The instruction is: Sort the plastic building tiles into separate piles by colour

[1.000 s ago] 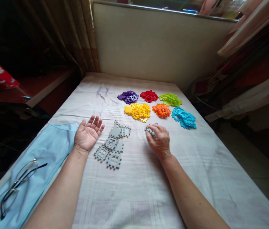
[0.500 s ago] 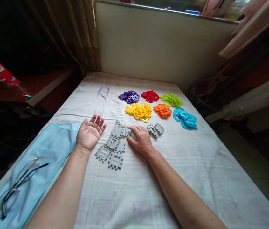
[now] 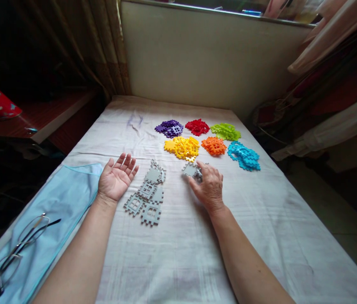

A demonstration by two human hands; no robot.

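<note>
My left hand [image 3: 118, 176] lies palm up at the left, its fingers stretched out and holding nothing. Between my hands is a loose spread of grey interlocking plastic tiles [image 3: 149, 190] with notched edges, some with window cut-outs. My right hand [image 3: 208, 185] is over a small group of grey pieces right of that spread. Its thumb and fingers are closed on a grey interlocking tile [image 3: 189, 169], which shows at the fingertips. The pieces under the fingers are mostly hidden.
Beyond the hands lie piles of purple [image 3: 169, 128], red [image 3: 197, 126], green [image 3: 225, 131], yellow [image 3: 183, 148], orange [image 3: 214, 146] and blue tiles [image 3: 244, 156]. Eyeglasses [image 3: 20, 249] rest on a light blue cloth [image 3: 71, 198] at the left edge of the table.
My right hand has moved right, away from the larger grey spread to the smaller grey group, carrying a grey tile. My left hand stays palm up. The view has shifted slightly.
</note>
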